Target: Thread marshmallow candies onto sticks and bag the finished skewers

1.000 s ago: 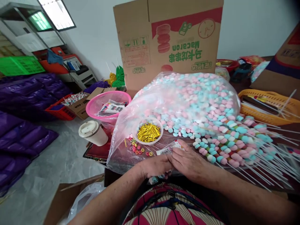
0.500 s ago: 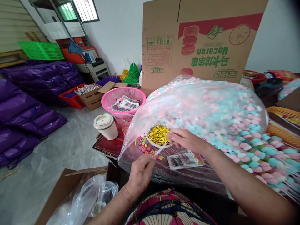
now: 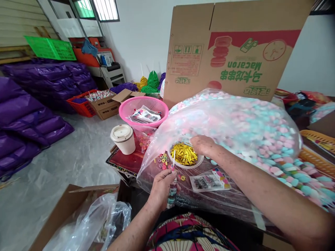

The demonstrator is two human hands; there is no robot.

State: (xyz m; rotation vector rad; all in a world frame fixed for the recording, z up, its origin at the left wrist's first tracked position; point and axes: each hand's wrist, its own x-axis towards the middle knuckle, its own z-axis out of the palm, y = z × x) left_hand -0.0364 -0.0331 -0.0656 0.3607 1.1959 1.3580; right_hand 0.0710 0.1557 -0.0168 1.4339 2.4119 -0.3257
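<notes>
My left hand (image 3: 165, 184) is closed around the gathered neck of a small printed plastic bag with a white stick (image 3: 174, 157) pointing up out of it. The wrapped candy skewer (image 3: 171, 198) hangs below my fingers. At the right rim of a white bowl (image 3: 187, 167), my right hand (image 3: 203, 144) is pinched on what looks like a thin gold twist tie (image 3: 188, 143). Gold twist ties (image 3: 184, 154) fill the bowl. Ring-shaped candies (image 3: 163, 161) lie left of it on clear plastic. Flat printed bags (image 3: 210, 180) lie in front of my right forearm.
A big clear bag of pink and blue marshmallows (image 3: 235, 118) covers the table's right side, before a tall cardboard box (image 3: 193, 31). To the left stand a lidded paper cup (image 3: 123, 139) and a pink basket (image 3: 125, 113). An open carton (image 3: 57, 209) sits at lower left.
My right hand has drawn back from over the twist ties to the bowl's right rim, its fingers now pinched. My left hand has raised the bag, and its stick now points upright.
</notes>
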